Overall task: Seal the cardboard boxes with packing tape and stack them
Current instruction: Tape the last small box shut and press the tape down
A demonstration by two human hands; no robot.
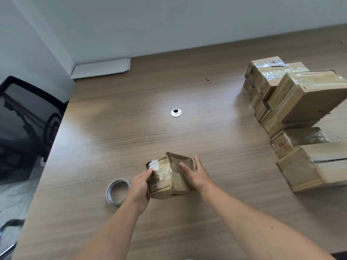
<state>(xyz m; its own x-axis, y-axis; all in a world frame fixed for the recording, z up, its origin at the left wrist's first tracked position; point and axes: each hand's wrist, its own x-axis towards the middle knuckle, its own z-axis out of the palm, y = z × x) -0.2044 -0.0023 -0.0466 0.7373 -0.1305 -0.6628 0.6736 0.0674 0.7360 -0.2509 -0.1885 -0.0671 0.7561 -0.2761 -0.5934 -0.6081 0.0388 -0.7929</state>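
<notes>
Left hand (pixel 139 186) grips small box (pixel 169 182) side; right hand (pixel 195 175) lies flat on flap (pixel 178 158), maybe loose. Press flap shut first; tape roll (pixel 118 192) sits beside box.

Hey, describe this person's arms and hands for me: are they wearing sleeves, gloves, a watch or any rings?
Both arms are bare. The left forearm and right forearm show no sleeve down to the picture's bottom edge. The left hand and right hand have no gloves, and no watch, bracelet or ring shows on the wrists or the fingers in view.
</notes>
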